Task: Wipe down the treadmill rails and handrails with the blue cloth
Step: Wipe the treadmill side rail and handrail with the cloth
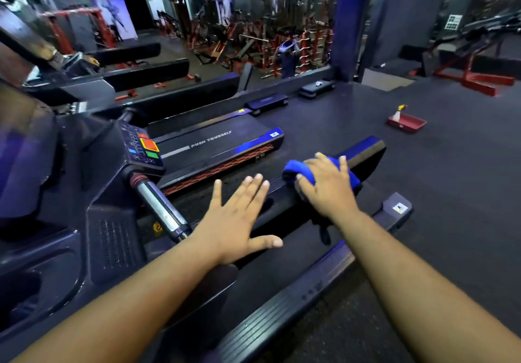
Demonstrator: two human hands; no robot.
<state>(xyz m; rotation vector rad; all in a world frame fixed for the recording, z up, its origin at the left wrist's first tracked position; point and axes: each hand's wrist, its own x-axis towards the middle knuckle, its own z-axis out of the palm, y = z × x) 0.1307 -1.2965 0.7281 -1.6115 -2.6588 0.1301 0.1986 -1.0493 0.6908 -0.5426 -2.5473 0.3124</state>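
**While your right hand wipes, the left one braces**

As you lean over the treadmill, your right hand [328,185] lies on top of the blue cloth [293,169], fingers spread and curled lightly over it, pressing the bunched fabric onto the dark handrail [363,152] that runs away from you toward the floor end. That grip reads as a press and a hold together: the palm bears down while the fingertips keep the cloth from sliding out. The cloth sits well along the rail, near its far end, so that stretch looks nearly covered.

Your left hand [236,216] holds nothing. Its fingers are straight and fanned wide, and it appears to lie flat on the same rail closer to you, most likely steadying your weight while you reach forward.

Left of that hand, the chrome grip bar [160,207] angles down from the console [142,148], and it looks like a part you have yet to wipe. Below your right forearm runs the ribbed side rail [282,314], also part of the job.

Out on the gym floor, well apart from you, a spray bottle [398,112] stands in a red tray [408,124].
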